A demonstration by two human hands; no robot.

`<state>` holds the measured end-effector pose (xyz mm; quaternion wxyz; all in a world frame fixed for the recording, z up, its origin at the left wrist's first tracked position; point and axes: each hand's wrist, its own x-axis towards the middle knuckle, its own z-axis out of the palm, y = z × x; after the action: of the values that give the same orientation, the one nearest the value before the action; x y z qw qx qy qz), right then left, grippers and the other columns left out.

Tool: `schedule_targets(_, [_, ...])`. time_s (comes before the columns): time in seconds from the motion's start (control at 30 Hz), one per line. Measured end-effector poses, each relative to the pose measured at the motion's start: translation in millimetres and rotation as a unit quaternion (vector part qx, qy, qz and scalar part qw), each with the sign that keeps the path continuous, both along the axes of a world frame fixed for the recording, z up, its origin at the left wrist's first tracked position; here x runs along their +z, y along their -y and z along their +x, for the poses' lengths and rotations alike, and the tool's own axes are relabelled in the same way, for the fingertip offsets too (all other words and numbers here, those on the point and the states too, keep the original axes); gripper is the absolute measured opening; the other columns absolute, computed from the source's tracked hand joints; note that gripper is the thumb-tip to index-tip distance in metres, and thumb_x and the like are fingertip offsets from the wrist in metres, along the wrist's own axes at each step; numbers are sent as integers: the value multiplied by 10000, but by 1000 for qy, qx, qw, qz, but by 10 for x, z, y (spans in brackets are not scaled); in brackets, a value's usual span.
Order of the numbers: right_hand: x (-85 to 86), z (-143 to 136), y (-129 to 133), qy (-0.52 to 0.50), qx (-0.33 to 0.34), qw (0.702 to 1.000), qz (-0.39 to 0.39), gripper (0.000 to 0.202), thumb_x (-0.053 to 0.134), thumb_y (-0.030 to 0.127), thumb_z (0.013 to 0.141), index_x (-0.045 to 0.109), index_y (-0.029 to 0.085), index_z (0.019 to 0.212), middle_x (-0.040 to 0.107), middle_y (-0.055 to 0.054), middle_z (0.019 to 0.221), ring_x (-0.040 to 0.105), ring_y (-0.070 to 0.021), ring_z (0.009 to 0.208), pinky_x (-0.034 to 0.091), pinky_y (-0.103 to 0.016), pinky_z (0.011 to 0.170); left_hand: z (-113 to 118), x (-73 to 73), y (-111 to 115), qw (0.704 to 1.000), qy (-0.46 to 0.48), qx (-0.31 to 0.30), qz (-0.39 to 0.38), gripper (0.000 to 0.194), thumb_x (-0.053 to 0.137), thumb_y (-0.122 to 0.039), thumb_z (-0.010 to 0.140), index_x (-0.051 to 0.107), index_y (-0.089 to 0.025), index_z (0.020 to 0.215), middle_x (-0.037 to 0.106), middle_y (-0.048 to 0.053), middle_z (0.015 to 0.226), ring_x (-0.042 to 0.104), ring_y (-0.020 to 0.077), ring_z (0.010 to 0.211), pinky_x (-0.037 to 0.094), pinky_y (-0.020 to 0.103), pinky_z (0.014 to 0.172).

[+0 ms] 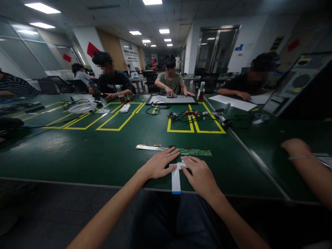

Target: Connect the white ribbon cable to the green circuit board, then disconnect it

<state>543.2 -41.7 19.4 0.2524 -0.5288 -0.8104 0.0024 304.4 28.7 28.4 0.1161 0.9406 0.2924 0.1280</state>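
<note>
A long, narrow green circuit board (pixel 197 152) lies flat on the table in front of me. A white flat ribbon cable (pixel 175 178) with a blue end runs from below the board to the near table edge, its blue tip reaching that edge. My left hand (pixel 161 163), fingers stretched out, rests over the middle of the board, its thumb at the cable. On the other side, my right hand (pixel 201 173) lies palm down, fingertips at the cable's upper end just below the board. Its fingers cover part of the cable there.
Across the green table (pixel 77 148) are yellow tape outlines, loose black cables (pixel 181 117), a red-handled tool (pixel 191 112), a white box (pixel 125 108) and bottles (pixel 201 91). Several people sit opposite. A computer case (pixel 298 83) stands at right, near another person's arm (pixel 308 166).
</note>
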Motion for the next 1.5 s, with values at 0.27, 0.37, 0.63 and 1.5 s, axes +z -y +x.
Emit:
schedule_targets(0.27, [53,-39,42,23,-19,999,17,373,559,303,1038,691,208,1373,705,-112,1395,626,-312,1295,539,-508,1030,28,15,24,1000,19,13,11,627,391,-538,1092,365,-254,1650,384,80,1689,304,257,1600,245,505,1317])
schedule_targets(0.37, [29,-31,43,21,-19,999,19,377,552,299,1041,685,210,1382,697,-109,1407,621,-308,1321,529,-506,1050,40,13,24,999,23,19,19,595,412,-518,1088,419,-240,1614,439,86,1661,313,252,1597,211,513,1330])
schedule_targets(0.63, [-17,-10,53,11,1,1000,19,351,542,270,1049,705,224,1356,712,-88,1382,629,-294,1341,520,-487,1071,34,25,33,1000,20,2,6,578,404,-510,1094,439,-186,1570,247,111,1742,242,251,1621,227,488,1331])
schedule_targets(1.5, [-79,-14,15,-18,30,999,13,386,516,240,1050,677,192,1398,721,-102,1370,603,-281,1319,524,-493,1113,62,25,15,1000,3,-1,23,573,387,-461,1100,424,-235,1625,405,70,1677,335,251,1587,284,475,1301])
